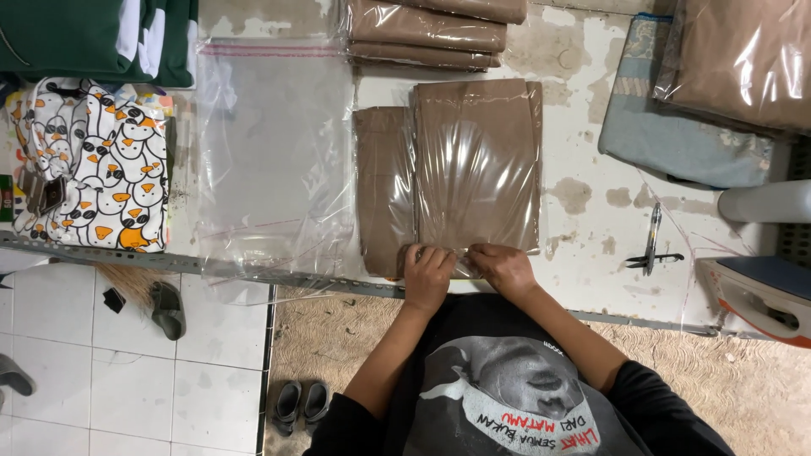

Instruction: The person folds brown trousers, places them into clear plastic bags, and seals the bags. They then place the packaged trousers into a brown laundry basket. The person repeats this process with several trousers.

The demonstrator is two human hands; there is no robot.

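Both hands, left hand (427,272) and right hand (502,265), pinch the bagged brown garment (477,165) at the near edge of the worn white table (583,127). Three bagged garments (427,32) stacked at far edge; one scissors (650,245) right.

One head-worn camera looks steeply down, close over the worktable (591,127) and tiled floor (127,371).

Worn white worktop (591,127), paint flaked to patchy brown, edged in front by a grey metal strip (101,253). Below at left, white floor tiles (127,371) with dark grout, a grey slipper (168,309) and a small pair of grey shoes (302,402) at the edge of a speckled tan mat (338,338). Flat, even light, faint glare on plastic, no window or wall in view.
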